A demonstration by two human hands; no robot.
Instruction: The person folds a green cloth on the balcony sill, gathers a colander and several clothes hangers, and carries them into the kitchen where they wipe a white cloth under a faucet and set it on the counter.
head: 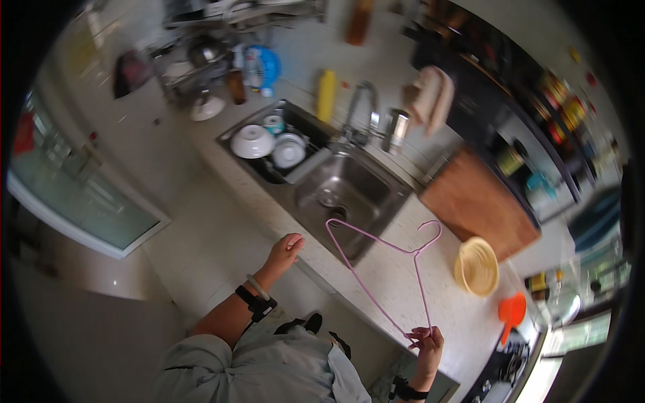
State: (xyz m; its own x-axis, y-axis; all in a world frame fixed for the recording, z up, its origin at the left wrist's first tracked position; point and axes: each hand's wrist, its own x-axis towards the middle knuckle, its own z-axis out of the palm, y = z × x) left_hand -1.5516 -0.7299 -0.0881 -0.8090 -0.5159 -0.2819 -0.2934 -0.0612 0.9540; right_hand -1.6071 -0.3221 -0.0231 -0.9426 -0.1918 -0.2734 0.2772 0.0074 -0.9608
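Note:
A pink wire clothes hanger [375, 300] is held by one corner in my right hand [426, 342], near the counter's front edge. Its hook points away over the countertop, and its other corner reaches over the steel sink basin [352, 186]. My left hand [286, 252] hovers at the front edge of the counter, left of the hanger; it is loosely curled, with nothing seen in it. White bowls [253, 141] and a cup [273, 124] sit in the dark left basin.
Along the wall stand a faucet [373, 118], a yellow bottle [326, 95] and a brown board [478, 204]. A woven basket [476, 267] and an orange scoop [512, 308] are on the right counter, near a stove [504, 367]. A glass-paneled door [80, 201] is at left.

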